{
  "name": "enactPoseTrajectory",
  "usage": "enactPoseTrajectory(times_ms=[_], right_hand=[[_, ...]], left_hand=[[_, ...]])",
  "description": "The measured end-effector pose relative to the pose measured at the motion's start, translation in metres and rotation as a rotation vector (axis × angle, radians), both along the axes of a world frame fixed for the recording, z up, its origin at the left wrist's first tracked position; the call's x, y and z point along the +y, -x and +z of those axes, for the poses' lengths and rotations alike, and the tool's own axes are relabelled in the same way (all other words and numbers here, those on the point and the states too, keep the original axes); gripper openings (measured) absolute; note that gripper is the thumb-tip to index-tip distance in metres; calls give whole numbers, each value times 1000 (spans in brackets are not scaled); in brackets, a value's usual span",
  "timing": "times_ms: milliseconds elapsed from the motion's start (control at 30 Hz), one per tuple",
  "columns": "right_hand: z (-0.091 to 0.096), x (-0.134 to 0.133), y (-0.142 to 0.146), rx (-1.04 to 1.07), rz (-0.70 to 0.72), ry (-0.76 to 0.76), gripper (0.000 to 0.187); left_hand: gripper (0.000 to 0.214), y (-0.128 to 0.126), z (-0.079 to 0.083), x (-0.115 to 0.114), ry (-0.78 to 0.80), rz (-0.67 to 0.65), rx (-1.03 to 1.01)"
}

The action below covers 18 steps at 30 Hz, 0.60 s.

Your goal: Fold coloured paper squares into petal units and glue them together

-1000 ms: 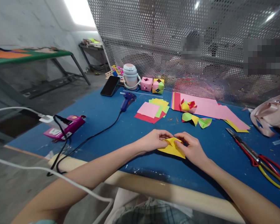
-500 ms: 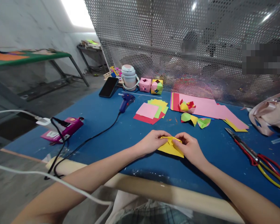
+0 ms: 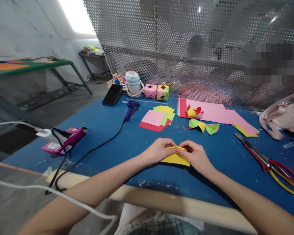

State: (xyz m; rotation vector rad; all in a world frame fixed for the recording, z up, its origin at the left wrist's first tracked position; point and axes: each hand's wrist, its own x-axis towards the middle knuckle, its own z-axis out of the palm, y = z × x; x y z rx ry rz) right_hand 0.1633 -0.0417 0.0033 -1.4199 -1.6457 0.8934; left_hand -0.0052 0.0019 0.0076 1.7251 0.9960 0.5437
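A folded sheet of yellow paper [image 3: 175, 160] is held just over the front part of the blue table [image 3: 95, 166]. My left hand [image 3: 160, 150] pinches its left side, with the thumb along the top fold. From the right, my right hand [image 3: 195, 155] grips the same paper, its thumb pressed near the middle of the upper edge. The two thumbs almost meet there. Fingers behind the paper are partly hidden. Beyond my hands lie folded green and yellow paper pieces [image 3: 197, 124] and a stack of square coloured papers [image 3: 154, 118].
Large scissors [image 3: 271, 166] lie at the right. A blue glue gun [image 3: 131, 110] trails a black cord to a purple power strip [image 3: 68, 140]. Farther back are a phone [image 3: 112, 95], a cup [image 3: 134, 85], paper cubes [image 3: 150, 91], pink sheets [image 3: 215, 112] and a perforated metal panel [image 3: 142, 39].
Both thumbs have come closer together at the middle of the yellow paper's upper edge. A raised fold visible there before is now pressed down under them. The view has shifted slightly.
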Motion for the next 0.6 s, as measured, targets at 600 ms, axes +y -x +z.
enactPoseTrajectory(times_ms=[600], right_hand=[[6, 0, -3, 15, 20, 39, 24]], left_hand=[[25, 2, 6, -1, -65, 26, 42]])
